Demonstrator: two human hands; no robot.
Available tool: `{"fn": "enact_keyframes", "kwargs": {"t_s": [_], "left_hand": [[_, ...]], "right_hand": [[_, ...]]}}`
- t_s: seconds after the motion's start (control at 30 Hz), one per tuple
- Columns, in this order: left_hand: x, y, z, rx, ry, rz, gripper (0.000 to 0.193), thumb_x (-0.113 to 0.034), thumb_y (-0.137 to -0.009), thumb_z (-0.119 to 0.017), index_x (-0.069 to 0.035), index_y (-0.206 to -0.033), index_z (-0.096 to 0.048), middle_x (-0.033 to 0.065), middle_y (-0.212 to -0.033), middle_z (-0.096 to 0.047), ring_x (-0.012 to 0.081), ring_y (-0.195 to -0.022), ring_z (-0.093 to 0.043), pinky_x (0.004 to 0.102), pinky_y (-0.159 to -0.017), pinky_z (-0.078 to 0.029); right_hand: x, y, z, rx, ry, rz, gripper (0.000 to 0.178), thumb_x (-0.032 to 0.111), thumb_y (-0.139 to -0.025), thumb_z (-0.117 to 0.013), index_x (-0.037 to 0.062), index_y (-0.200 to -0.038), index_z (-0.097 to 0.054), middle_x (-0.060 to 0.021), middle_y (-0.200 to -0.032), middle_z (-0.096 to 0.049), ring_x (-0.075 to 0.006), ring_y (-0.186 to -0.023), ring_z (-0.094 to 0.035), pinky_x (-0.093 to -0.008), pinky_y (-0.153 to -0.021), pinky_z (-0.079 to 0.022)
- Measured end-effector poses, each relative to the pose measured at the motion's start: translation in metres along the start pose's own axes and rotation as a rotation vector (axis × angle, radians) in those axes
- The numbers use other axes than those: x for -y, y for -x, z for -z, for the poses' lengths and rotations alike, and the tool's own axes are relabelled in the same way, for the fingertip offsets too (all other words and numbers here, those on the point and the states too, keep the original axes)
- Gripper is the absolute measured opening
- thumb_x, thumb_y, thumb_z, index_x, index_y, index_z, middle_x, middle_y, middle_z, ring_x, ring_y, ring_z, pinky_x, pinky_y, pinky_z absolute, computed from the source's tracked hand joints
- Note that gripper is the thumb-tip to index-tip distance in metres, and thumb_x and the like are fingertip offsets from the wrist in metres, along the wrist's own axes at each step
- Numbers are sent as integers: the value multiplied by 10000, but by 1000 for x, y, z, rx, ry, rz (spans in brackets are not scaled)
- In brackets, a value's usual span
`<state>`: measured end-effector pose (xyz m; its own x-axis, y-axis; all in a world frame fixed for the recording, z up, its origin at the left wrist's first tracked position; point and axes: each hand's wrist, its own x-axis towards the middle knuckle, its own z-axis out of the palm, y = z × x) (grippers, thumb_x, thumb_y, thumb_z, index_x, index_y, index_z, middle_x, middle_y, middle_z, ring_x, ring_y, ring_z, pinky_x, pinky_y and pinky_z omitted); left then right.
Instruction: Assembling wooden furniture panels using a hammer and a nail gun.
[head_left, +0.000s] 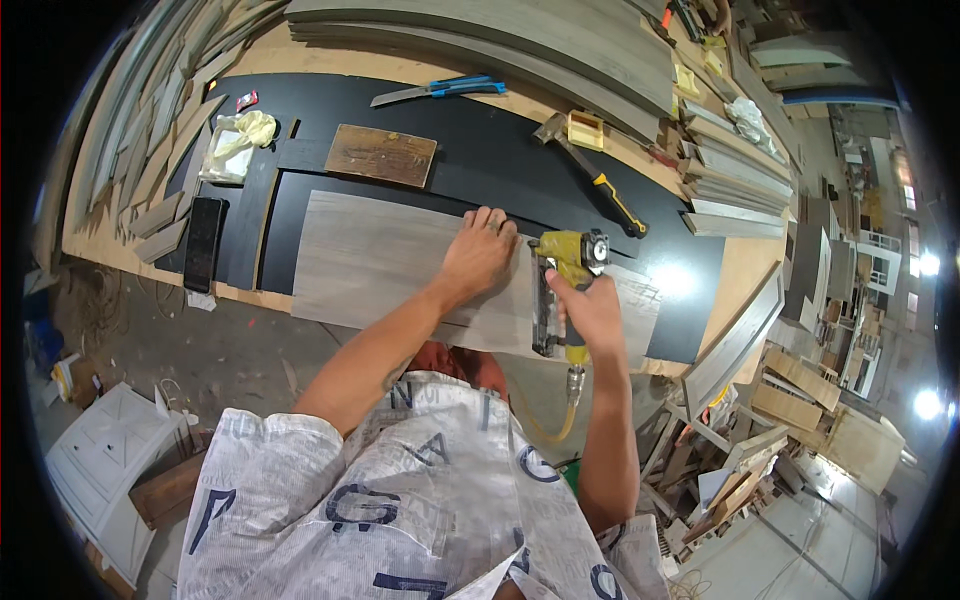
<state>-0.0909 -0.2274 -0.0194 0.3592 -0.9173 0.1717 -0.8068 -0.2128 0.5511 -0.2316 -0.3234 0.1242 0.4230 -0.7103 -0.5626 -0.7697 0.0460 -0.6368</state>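
Observation:
A grey wood-grain board (380, 245) lies lengthwise along the near side of a black panel (480, 130) on the workbench. My left hand (480, 255) presses on this board, its fingers bent together and gripping at the far edge. In my right hand (592, 310) is a yellow-green and black air nail gun (568, 258), held by its handle over the right part of the board. A hose (572, 405) runs down from the handle's base toward my body. The nail gun's nose is hard to make out against the board.
Beyond the board lie a brown wood block (381, 156), a blue hand saw (440, 90) and a hammer (595, 175). A black phone (205, 243) rests at the left edge. Stacked grey planks (480, 40) line the back; wood strips (150, 130) crowd the left.

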Motion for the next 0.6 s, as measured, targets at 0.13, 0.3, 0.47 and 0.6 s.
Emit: {"fn": "enact_keyframes", "kwargs": {"t_s": [0.13, 0.3, 0.47, 0.6], "left_hand": [[3, -1, 3, 30, -89, -75, 285, -142, -850, -625, -3, -1098, -602, 142, -1084, -542, 314, -1079, -486, 423, -942, -391], [0, -1, 7, 77, -113, -44, 311, -115, -798, -615, 3, -1085, -627, 141, -1108, -560, 300, -1103, -490, 393, -948, -391], [-1, 2, 8, 30, -119, -29, 315, -124, -801, -609, -3, -1091, -621, 139, -1099, -560, 302, -1092, -495, 401, -951, -393], [-6, 1, 8, 65, -152, -30, 341, -114, -782, -614, -11, -1107, -610, 135, -1098, -557, 305, -1088, -499, 404, -958, -395]], "right_hand": [[6, -11, -1, 10, 77, -57, 347, 277, -872, -761, 4, -697, -636, -36, -570, -592, -122, -481, -553, -297, -490, -445], [0, -17, 0, 51, 10, -8, 283, 249, -877, -755, 2, -794, -644, -21, -603, -588, -114, -493, -544, -288, -484, -439], [-1, -23, 0, 79, 44, 20, 263, 240, -878, -751, 2, -819, -654, -17, -597, -583, -116, -479, -541, -285, -478, -436], [1, -27, 6, 85, 135, 12, 291, 247, -852, -761, -30, -854, -670, -75, -624, -632, -160, -501, -599, -320, -494, -480]]}}
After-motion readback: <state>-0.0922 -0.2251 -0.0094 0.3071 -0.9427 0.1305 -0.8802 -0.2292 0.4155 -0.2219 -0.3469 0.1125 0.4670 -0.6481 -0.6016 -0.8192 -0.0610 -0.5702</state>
